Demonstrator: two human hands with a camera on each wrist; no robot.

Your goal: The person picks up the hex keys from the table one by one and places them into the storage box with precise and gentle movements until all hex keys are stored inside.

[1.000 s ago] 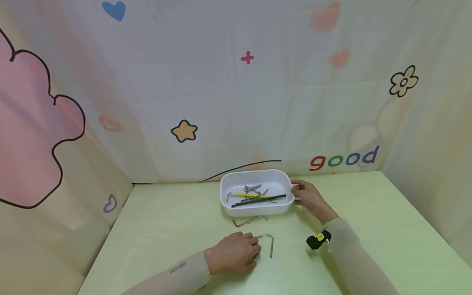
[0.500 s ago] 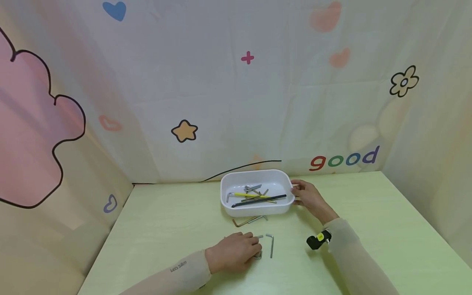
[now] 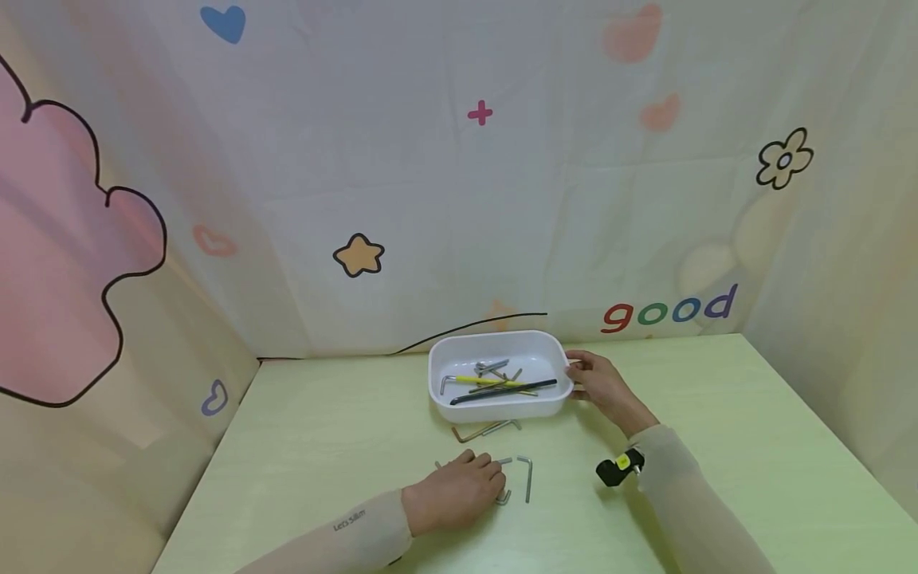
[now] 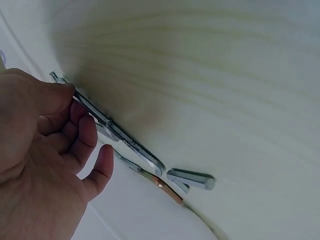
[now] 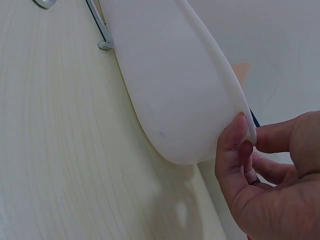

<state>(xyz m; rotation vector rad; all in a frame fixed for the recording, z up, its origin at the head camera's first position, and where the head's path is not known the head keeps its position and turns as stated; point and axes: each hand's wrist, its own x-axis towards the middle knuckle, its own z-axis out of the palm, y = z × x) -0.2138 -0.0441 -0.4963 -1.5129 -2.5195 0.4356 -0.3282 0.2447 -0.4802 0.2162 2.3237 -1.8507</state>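
Left grip point(image 3: 457, 493), lower centre of the head frame: I saw it nearly closed, pinching a grey hex key point(image 4: 129, 141) | Right grip point(image 3: 601, 385): closed on the right end of the white tray point(image 3: 502, 410) | White tray: sat on the bench point(image 3: 323, 430), below frame centre.

hex keys point(image 3: 505, 461) partly behind left hand point(image 3: 457, 493)

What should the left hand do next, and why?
Probably lift the long silver hex key up from the table, because the left hand seems to pinch it. The white tray looks like a sensible place for it: a yellow hex key lies inside, and the right hand grips one end.
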